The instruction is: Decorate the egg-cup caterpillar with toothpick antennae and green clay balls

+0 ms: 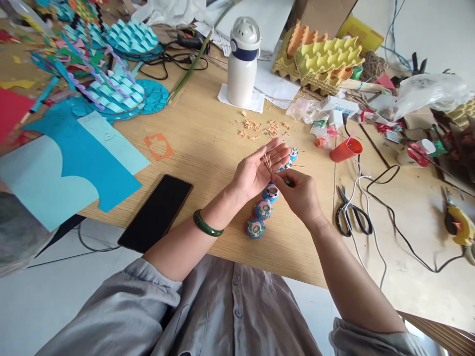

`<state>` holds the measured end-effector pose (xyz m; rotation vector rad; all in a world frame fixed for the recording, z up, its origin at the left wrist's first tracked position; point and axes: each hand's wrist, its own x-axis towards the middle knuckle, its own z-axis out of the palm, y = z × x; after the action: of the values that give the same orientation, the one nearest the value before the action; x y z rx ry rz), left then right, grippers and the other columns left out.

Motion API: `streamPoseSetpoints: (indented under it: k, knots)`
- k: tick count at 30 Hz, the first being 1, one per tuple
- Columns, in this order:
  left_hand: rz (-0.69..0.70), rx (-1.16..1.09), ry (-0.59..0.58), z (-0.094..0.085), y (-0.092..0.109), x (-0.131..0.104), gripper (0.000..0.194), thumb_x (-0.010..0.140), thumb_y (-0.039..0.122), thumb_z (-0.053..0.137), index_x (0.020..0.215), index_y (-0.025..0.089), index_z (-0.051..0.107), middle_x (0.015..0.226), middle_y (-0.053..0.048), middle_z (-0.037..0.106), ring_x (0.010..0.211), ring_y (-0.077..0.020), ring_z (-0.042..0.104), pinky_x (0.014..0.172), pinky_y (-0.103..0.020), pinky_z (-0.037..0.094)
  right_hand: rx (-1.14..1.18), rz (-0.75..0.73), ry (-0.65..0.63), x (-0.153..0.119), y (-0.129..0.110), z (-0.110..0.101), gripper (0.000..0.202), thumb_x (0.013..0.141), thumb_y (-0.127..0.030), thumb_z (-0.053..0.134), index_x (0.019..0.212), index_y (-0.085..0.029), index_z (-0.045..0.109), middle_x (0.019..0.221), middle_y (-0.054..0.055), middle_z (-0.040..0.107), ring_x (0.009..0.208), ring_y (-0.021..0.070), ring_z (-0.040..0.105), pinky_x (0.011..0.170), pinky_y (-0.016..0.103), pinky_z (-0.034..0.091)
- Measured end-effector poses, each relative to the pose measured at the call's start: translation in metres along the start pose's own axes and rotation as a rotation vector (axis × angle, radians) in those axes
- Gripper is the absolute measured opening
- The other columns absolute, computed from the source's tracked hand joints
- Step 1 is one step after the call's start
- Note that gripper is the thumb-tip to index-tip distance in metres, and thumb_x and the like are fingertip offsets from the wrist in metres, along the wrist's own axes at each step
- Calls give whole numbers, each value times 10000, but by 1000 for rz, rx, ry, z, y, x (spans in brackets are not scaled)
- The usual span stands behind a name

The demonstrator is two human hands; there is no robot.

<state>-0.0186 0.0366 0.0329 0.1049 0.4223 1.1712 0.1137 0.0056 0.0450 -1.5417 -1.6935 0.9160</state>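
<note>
My left hand (pixel 256 170) is palm up with its fingers stretched out, and several thin wooden toothpicks (pixel 267 162) lie across the palm. The fingertips of my right hand (pixel 299 190) pinch the lower ends of the toothpicks against the edge of that palm. Below my hands, small blue balls with pink and green decoration stand in a row on the table, among them a front ball (pixel 255 228), one behind it (pixel 263 208) and another (pixel 271 192). More decorated balls at the far end (pixel 293 154) are partly hidden by my left hand, with thin sticks poking out to the right.
A black phone (pixel 158 212) lies left of my forearm. Beyond my hands are orange shavings (pixel 272 129) and a white bottle (pixel 242 69). To the right are a red cup (pixel 346 150), scissors (pixel 352 215) and loose cables. Blue paper sheets (pixel 92 153) lie left; egg trays (pixel 326 59) stand behind.
</note>
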Motion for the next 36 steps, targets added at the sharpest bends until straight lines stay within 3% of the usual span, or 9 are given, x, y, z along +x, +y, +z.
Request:
streamPoseSetpoints:
  k: [4,10,14,19,22,29,32,34,36]
  knots:
    - [-17,53,-51,-4,1,-6,425,1055,212,406,1444,118,549,1343,-105,699,1320,-207,618,1130,-324,473,63,16,60,-4,-2,-6,178,793,-296,659,674,-164,647,568,-37,498,554,88,361,536,266,284]
    - [-40,206,-49,-4,-7,-16,345,1025,208,465,1289,99,659,1255,-128,742,1312,-226,625,1158,-360,436,76,10,48,-6,0,-8,182,800,-273,654,655,-165,633,546,-59,442,541,78,326,533,267,273]
    - [1,269,-85,-6,-14,-18,267,970,139,523,1154,120,714,1154,-109,780,1243,-210,670,1106,-335,463,75,13,40,-7,4,-7,172,799,-247,653,649,-167,634,529,-67,431,530,76,337,530,266,274]
    - [15,350,-99,-7,-16,-19,226,956,125,529,1038,134,739,1062,-95,797,1055,-163,739,914,-258,535,112,5,44,-10,4,-9,147,803,-272,666,720,-154,692,597,-30,576,555,84,419,548,265,321]
    - [31,376,-85,-4,-19,-23,210,943,119,544,1000,139,746,1080,-87,790,1064,-148,728,935,-241,532,151,-1,75,-10,2,-7,128,795,-275,680,774,-155,720,634,-18,616,571,89,448,556,262,347]
    - [30,294,-24,-4,-8,-24,249,945,129,499,1023,120,735,984,-78,755,927,-118,715,840,-225,546,355,109,179,-8,3,-14,87,761,-255,683,724,-188,641,592,-39,562,498,66,410,447,221,297]
    - [170,458,145,-11,7,-17,229,884,84,513,949,130,728,605,50,522,494,-31,461,507,-154,376,519,229,256,-7,12,-25,140,723,-247,710,732,-208,576,603,-30,616,456,62,410,389,198,236]
    - [212,673,231,-16,14,-11,164,849,138,586,932,136,728,532,86,365,432,-38,276,431,-187,217,573,249,278,-8,22,-30,159,705,-249,735,745,-198,591,677,6,688,475,64,448,382,189,247]
    - [246,905,245,-21,15,-5,222,753,110,664,961,152,733,521,95,332,458,-51,254,456,-213,183,574,264,290,-10,32,-30,166,711,-284,755,757,-176,638,713,30,715,487,61,451,387,188,266]
